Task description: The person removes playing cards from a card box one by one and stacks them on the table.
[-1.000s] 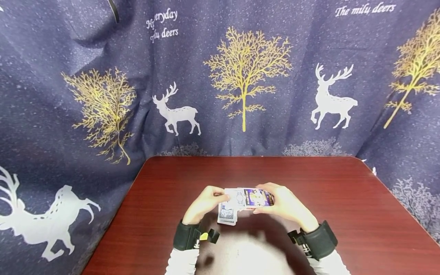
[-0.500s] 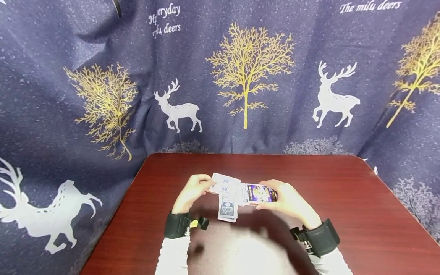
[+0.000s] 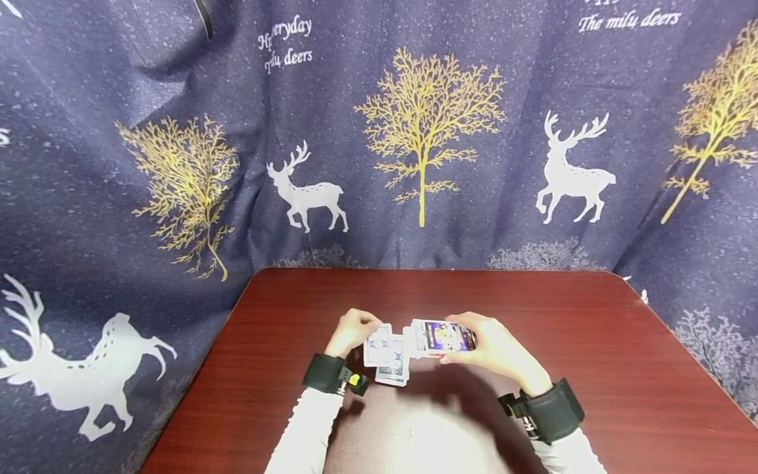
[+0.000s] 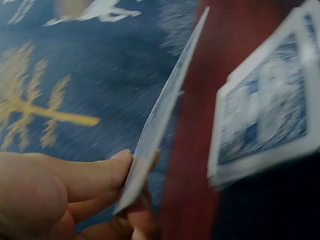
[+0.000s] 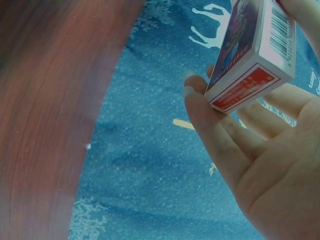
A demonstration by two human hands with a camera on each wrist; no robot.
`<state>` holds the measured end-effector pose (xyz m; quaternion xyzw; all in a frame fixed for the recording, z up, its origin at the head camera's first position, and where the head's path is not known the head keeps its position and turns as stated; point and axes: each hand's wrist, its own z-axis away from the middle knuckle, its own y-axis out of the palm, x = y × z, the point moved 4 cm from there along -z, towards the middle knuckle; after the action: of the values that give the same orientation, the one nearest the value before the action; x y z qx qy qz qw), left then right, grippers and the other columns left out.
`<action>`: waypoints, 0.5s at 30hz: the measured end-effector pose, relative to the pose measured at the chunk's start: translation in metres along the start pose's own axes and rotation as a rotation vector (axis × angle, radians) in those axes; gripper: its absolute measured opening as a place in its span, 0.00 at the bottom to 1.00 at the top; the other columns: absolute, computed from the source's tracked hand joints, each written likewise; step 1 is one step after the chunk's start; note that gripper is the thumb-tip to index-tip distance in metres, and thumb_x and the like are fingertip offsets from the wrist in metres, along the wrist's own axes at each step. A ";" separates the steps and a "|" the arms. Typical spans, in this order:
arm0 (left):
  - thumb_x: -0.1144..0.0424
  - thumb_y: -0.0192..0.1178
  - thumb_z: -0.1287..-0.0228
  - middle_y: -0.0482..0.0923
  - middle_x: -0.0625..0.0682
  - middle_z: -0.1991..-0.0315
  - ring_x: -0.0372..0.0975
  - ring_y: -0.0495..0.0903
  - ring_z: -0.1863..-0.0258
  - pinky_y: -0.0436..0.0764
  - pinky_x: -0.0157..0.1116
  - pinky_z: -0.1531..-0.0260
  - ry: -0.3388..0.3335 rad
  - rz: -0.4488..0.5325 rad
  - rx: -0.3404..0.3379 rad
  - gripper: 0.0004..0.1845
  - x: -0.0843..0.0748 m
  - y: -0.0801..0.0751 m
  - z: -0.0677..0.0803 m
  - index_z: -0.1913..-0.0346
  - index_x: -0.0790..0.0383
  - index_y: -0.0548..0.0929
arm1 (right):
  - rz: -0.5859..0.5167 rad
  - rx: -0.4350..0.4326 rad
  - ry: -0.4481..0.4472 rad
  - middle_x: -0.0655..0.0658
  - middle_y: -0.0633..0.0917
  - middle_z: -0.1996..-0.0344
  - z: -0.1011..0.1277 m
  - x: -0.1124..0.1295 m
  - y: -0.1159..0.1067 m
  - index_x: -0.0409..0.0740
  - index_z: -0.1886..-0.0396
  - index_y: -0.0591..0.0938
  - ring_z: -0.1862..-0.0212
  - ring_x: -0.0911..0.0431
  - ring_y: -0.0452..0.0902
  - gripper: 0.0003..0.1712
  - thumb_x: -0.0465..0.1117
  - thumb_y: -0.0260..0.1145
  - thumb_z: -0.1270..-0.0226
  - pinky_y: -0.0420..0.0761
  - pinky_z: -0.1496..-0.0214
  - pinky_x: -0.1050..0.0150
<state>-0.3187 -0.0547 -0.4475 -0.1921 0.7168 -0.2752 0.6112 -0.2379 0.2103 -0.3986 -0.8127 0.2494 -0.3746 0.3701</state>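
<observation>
Single playing card [image 4: 160, 107], thin, light, bendy, probably slick; best taken at an edge. Left hand [image 3: 353, 333] pinches its lower corner above the small card pile [image 3: 392, 368] on the red table [image 3: 592, 368]. Right hand [image 3: 497, 349] fingers clamp the card box [image 3: 443, 337].
</observation>
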 end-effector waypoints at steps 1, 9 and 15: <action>0.63 0.64 0.42 0.87 0.56 0.66 0.42 0.80 0.68 0.77 0.38 0.65 0.007 -0.034 0.004 0.08 -0.001 0.005 -0.002 0.67 0.64 0.88 | -0.002 -0.001 -0.003 0.53 0.85 0.57 0.000 0.001 0.000 0.46 0.48 0.82 0.61 0.65 0.77 0.38 0.60 0.78 0.58 0.77 0.58 0.65; 0.57 0.73 0.53 0.83 0.52 0.76 0.44 0.79 0.74 0.75 0.40 0.73 -0.093 -0.196 -0.075 0.10 -0.005 0.030 -0.003 0.80 0.58 0.85 | -0.003 0.017 0.023 0.56 0.85 0.56 0.002 0.002 0.003 0.50 0.47 0.82 0.59 0.66 0.77 0.38 0.60 0.78 0.59 0.77 0.56 0.66; 0.55 0.76 0.58 0.83 0.57 0.76 0.52 0.83 0.72 0.78 0.48 0.73 -0.089 -0.364 -0.170 0.15 -0.012 0.037 0.001 0.83 0.59 0.81 | 0.009 0.010 0.015 0.56 0.85 0.57 0.001 0.002 0.004 0.50 0.48 0.82 0.59 0.66 0.78 0.38 0.62 0.78 0.60 0.77 0.55 0.65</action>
<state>-0.3129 -0.0186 -0.4619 -0.3812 0.6633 -0.3108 0.5641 -0.2362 0.2068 -0.4009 -0.8070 0.2540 -0.3801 0.3739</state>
